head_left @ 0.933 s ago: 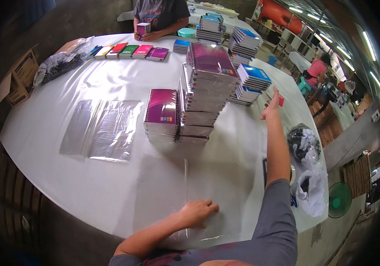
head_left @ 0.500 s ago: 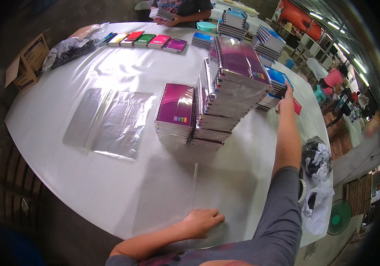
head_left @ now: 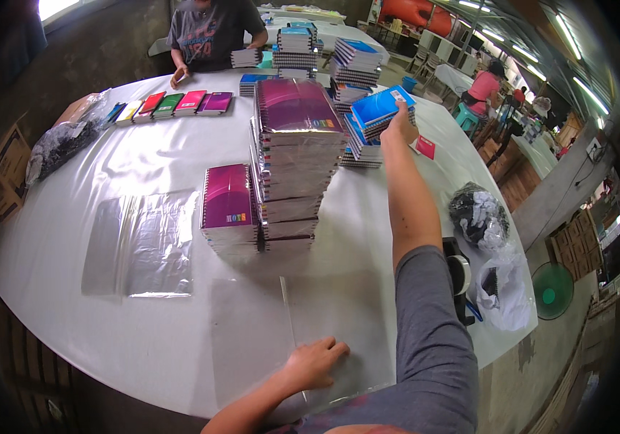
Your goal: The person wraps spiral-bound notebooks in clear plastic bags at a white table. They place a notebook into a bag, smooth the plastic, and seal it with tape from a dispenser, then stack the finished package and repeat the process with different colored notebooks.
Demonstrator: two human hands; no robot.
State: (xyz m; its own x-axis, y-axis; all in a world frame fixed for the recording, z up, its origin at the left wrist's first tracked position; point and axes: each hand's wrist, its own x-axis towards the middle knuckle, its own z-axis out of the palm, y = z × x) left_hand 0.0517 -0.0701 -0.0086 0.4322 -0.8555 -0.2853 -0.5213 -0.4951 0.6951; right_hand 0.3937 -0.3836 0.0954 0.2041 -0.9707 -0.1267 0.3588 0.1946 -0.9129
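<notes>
My right hand (head_left: 399, 130) reaches far out and is closed on the near right end of a small stack of blue spiral notebooks (head_left: 381, 107). This stack is tilted above more blue notebooks (head_left: 359, 149). Near the table's front edge, my left hand (head_left: 315, 364) rests on a clear plastic sheet (head_left: 248, 318), its fingers loosely bent and apart, with nothing seen in them. Beyond it rises a tall pile of purple spiral notebooks (head_left: 299, 108) wrapped in clear film. A lower purple pile (head_left: 228, 192) stands against its left side.
Clear plastic bags (head_left: 158, 242) lie on the left of the white table (head_left: 49, 246). Small coloured notebooks (head_left: 169, 105) form a row behind. A tape dispenser (head_left: 459, 275) and crumpled plastic (head_left: 501, 289) lie right. A person (head_left: 216, 36) stands across the table, holding notebooks.
My right hand has lifted and tilted a small stack of blue notebooks. The view has swung to the right. My left hand stays on the plastic sheet.
</notes>
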